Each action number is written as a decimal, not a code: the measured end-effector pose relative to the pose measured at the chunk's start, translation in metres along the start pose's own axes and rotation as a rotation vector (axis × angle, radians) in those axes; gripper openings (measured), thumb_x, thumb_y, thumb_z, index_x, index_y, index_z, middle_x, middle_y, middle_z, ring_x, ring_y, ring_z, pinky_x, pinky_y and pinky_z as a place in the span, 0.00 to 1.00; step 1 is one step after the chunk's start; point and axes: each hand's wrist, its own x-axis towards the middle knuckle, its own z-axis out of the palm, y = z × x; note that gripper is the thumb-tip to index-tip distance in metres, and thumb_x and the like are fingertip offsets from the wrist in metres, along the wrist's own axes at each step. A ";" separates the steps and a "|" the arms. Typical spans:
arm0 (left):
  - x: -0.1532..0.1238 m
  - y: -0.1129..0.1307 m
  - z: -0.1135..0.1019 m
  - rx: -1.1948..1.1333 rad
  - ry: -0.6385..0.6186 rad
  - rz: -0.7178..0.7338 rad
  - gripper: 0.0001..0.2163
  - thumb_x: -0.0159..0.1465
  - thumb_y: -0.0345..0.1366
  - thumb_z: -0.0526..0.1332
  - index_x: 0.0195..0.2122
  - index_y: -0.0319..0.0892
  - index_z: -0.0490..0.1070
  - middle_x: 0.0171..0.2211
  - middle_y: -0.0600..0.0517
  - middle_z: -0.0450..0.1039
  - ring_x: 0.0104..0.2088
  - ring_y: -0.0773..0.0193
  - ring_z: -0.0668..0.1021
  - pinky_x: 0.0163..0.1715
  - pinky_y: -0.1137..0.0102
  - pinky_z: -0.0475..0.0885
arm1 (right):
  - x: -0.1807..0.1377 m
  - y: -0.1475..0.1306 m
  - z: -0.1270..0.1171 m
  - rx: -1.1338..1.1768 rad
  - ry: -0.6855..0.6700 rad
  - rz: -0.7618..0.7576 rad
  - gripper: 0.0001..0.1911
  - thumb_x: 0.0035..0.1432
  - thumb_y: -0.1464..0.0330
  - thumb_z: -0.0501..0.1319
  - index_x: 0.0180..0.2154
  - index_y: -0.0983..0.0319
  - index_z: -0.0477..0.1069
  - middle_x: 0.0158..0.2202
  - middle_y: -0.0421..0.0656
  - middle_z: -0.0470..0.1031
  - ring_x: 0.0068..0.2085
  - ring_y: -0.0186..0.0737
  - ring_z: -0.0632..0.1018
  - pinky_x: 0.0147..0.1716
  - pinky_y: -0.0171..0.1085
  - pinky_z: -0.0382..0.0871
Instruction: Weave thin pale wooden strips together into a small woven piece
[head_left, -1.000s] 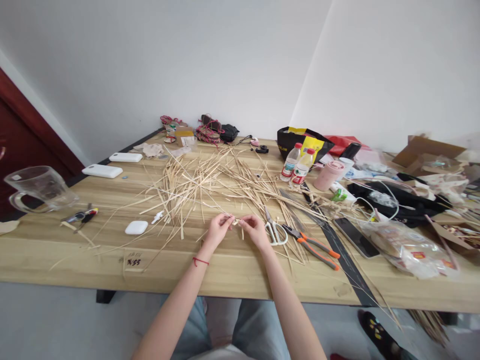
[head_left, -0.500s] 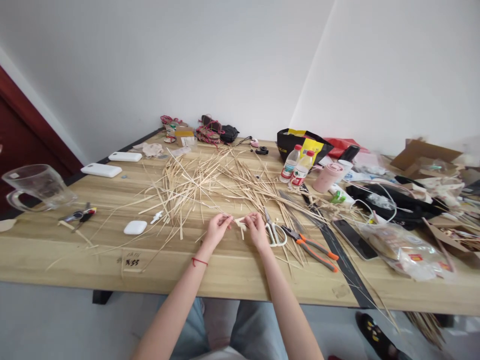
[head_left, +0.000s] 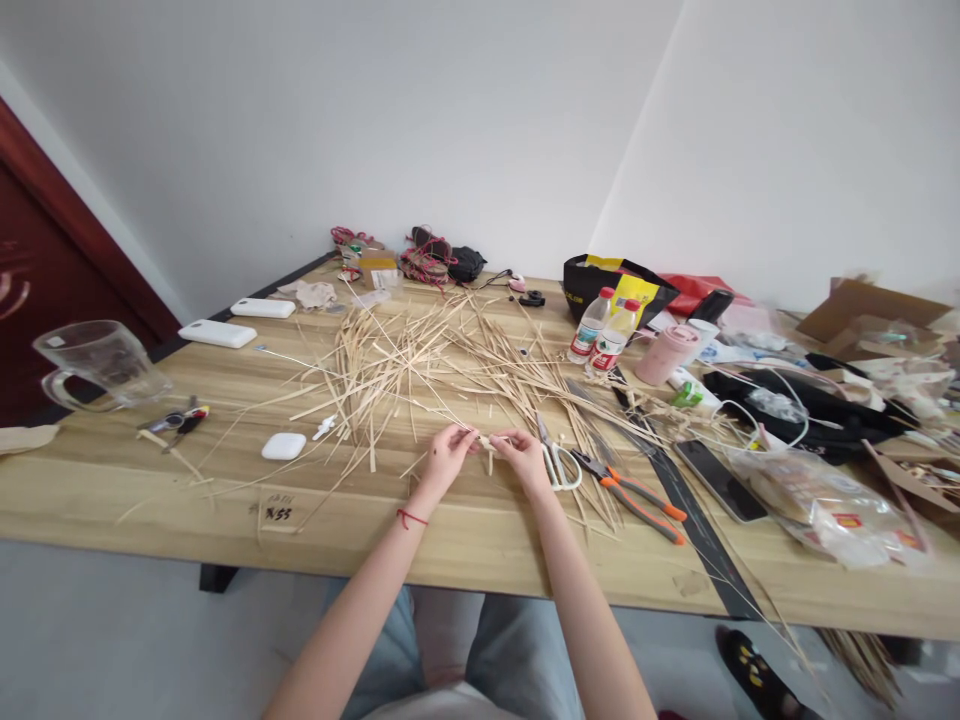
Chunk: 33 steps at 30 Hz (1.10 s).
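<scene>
Between my hands is a small knotted or woven piece of pale strips (head_left: pixel 488 444), partly hidden by the fingers. My left hand (head_left: pixel 448 461) pinches its left side, where long thin strips run out toward the upper left. On the other side, my right hand (head_left: pixel 527 461) is closed on the piece with thumb and fingertips. Beyond both hands spreads a loose heap of thin pale strips (head_left: pixel 405 355), like bamboo or straw. Scissors with white handles (head_left: pixel 564 470) lie just right of my right hand, and orange-handled pliers (head_left: pixel 637 500) lie beside them.
To the left are a glass mug (head_left: pixel 112 365), a white case (head_left: pixel 283 446) and two white power banks (head_left: pixel 217 333). Toward the right stand two bottles (head_left: pixel 613 338) and a pink cup (head_left: pixel 666 354). A phone (head_left: pixel 721 480) lies near a plastic bag (head_left: pixel 825 500).
The view has shifted slightly, so the table things sit a little further right. Both hands stay at the small piece, with the fingers drawn slightly closer around it.
</scene>
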 end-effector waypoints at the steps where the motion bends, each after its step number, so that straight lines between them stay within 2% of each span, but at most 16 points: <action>1: 0.000 0.000 0.000 0.004 0.003 0.002 0.12 0.57 0.45 0.62 0.31 0.40 0.71 0.27 0.50 0.75 0.28 0.62 0.79 0.32 0.68 0.75 | 0.001 0.001 -0.001 -0.009 0.007 -0.007 0.20 0.41 0.55 0.69 0.30 0.63 0.74 0.27 0.43 0.76 0.29 0.39 0.75 0.30 0.37 0.68; 13: 0.002 -0.005 0.002 -0.080 -0.023 -0.017 0.12 0.58 0.45 0.61 0.33 0.39 0.70 0.31 0.49 0.76 0.33 0.60 0.79 0.36 0.65 0.76 | 0.003 0.005 0.002 -0.014 0.079 -0.082 0.16 0.42 0.57 0.69 0.27 0.63 0.71 0.25 0.42 0.75 0.29 0.39 0.75 0.30 0.36 0.68; 17: 0.002 -0.005 0.002 -0.088 -0.019 -0.026 0.13 0.58 0.45 0.61 0.32 0.40 0.69 0.29 0.50 0.74 0.32 0.60 0.79 0.36 0.64 0.77 | 0.001 0.001 0.001 -0.013 0.046 -0.044 0.18 0.42 0.56 0.69 0.30 0.63 0.73 0.28 0.44 0.77 0.30 0.40 0.76 0.31 0.37 0.69; 23: 0.002 -0.007 0.002 -0.077 -0.030 -0.002 0.12 0.57 0.45 0.62 0.32 0.40 0.69 0.31 0.50 0.74 0.33 0.60 0.79 0.36 0.64 0.77 | -0.001 -0.004 0.001 -0.078 -0.092 -0.029 0.18 0.46 0.54 0.66 0.31 0.63 0.77 0.31 0.47 0.79 0.34 0.45 0.77 0.35 0.41 0.70; 33: -0.002 -0.009 0.001 0.046 -0.038 0.058 0.11 0.60 0.43 0.60 0.34 0.40 0.71 0.33 0.48 0.76 0.35 0.59 0.79 0.39 0.64 0.75 | 0.001 -0.001 0.002 -0.019 -0.040 -0.046 0.14 0.44 0.59 0.67 0.30 0.62 0.76 0.31 0.46 0.79 0.36 0.45 0.77 0.37 0.42 0.71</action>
